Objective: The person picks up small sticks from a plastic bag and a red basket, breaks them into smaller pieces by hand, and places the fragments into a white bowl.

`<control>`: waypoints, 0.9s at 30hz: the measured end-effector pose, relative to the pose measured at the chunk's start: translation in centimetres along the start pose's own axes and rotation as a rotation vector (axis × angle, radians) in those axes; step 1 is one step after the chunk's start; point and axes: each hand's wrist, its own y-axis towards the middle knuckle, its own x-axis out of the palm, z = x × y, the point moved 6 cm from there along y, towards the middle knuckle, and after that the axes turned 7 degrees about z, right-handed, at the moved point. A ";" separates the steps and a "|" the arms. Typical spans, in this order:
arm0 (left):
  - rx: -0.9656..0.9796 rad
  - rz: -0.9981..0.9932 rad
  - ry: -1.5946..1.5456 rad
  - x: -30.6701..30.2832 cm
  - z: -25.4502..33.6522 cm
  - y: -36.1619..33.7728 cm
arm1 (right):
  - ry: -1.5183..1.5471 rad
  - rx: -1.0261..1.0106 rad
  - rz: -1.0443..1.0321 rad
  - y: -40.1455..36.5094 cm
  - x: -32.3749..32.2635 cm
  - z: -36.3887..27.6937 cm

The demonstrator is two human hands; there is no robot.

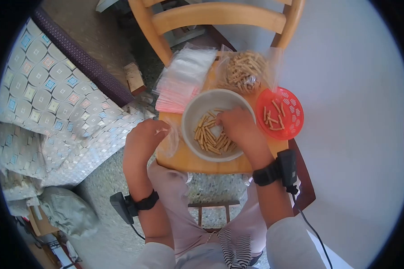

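Observation:
On a wooden chair seat stands a grey-white bowl (189, 117) with many short, tan stick-shaped pieces (205, 134) in it. My right hand (237, 124) reaches into the bowl's right side, fingers curled down at the pieces; whatever is between the fingertips is hidden. Left of the bowl, my left hand (149, 138) pinches the edge of a clear plastic bag (171, 142), which hangs beside the bowl. Against the bowl's right rim is a red plastic basket (295, 117) holding several of the same pieces.
A stack of clear zip bags with pink-red edges (184, 76) lies behind the bowl. Next to it sits a large clear bag full of sticks (248, 69). The chair backrest (220, 17) rises behind. A patterned cloth (63, 85) is at left, a white wall (354, 134) at right.

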 end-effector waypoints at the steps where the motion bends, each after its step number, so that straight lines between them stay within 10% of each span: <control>1: -0.005 0.002 0.017 -0.2 0.2 0.1 | -0.009 -0.006 0.030 -0.1 -0.3 -0.1; 18: 0.160 0.285 -0.007 -1.3 3.5 0.6 | 0.737 -0.136 0.325 3.2 -8.3 -2.7; 20: 0.228 0.592 0.091 -3.5 4.6 0.2 | 0.762 -0.156 0.351 3.0 -8.6 -3.1; 27: 0.182 0.307 -0.088 -1.7 3.2 0.8 | 0.711 -0.209 0.387 2.8 -8.8 -3.2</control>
